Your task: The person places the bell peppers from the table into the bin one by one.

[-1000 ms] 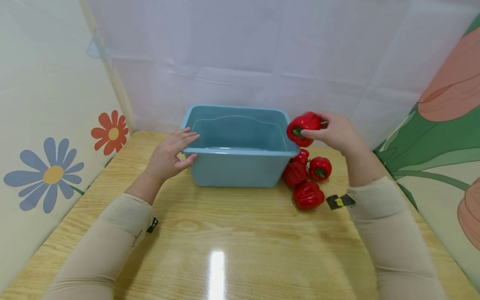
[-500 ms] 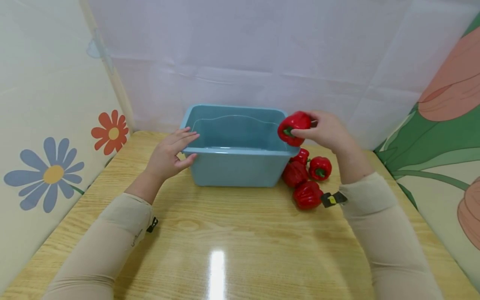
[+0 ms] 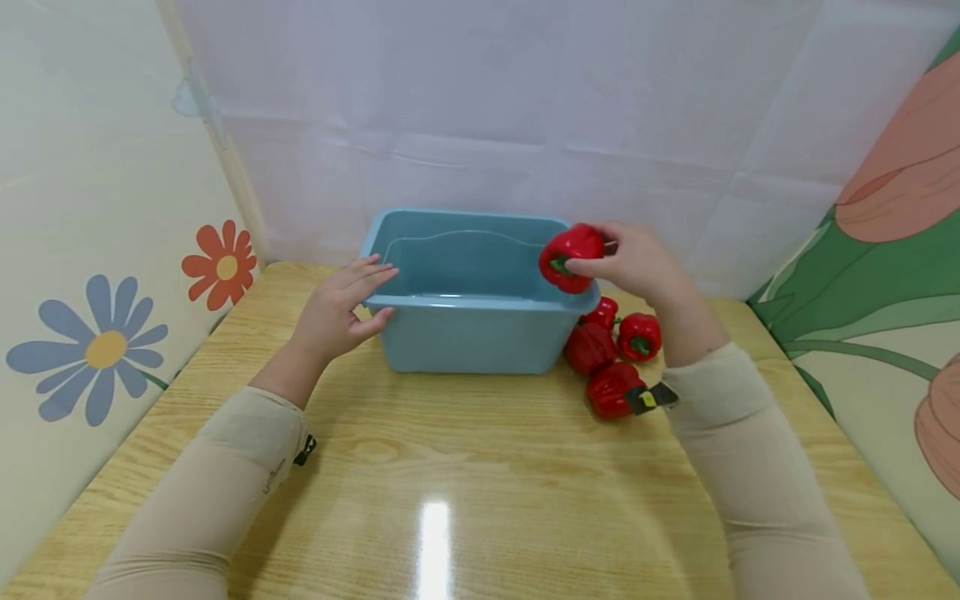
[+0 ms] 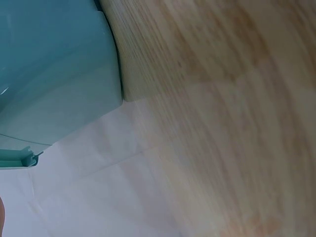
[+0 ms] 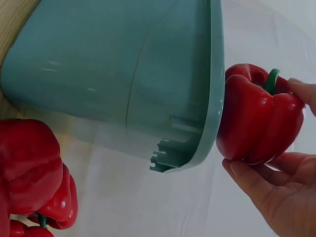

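Just off the right wall of the blue bin (image 3: 480, 340), four red peppers crowd together on the wooden surface (image 3: 390, 467): a front pepper (image 3: 611, 390), a dark ribbed pepper (image 3: 588, 348), a rear pepper (image 3: 602, 313) partly hidden by the bin's corner, and an outer pepper (image 3: 640, 336) farthest right of it. A black strap (image 3: 651, 398) on the right sleeve covers part of the front one. A pale sheet (image 3: 487, 108) hangs behind the bin. The right hand (image 3: 637, 265) holds a red bell pepper (image 3: 572, 257) between thumb and fingers above the bin's right end; whether it touches the rim I cannot tell. The left hand (image 3: 337, 308), fingers extended and thumb apart, rests at the bin's left front corner. Inside the bin, bare blue walls show; its front wall hides part of the bottom.
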A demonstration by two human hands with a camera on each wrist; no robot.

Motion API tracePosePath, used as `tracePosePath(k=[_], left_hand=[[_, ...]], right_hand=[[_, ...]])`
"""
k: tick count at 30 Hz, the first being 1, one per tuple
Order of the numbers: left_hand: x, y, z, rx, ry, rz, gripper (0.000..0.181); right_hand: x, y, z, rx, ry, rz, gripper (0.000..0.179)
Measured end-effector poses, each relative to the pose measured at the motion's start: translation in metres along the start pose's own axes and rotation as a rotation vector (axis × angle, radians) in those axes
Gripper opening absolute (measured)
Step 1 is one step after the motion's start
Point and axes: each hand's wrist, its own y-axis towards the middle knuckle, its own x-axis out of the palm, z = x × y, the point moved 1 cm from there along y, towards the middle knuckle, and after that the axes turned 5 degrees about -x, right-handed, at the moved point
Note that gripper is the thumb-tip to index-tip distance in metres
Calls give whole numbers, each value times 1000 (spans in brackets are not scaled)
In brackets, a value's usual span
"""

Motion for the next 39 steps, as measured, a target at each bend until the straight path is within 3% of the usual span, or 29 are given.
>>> tracePosePath(k=[26, 39], left_hand=[[0, 1, 1, 0, 6, 4, 54], [-1, 1, 2, -1, -11, 8, 49]], right_hand=[[14, 7, -2, 13, -27, -32, 76], [18, 9, 2, 30, -16, -62, 85]])
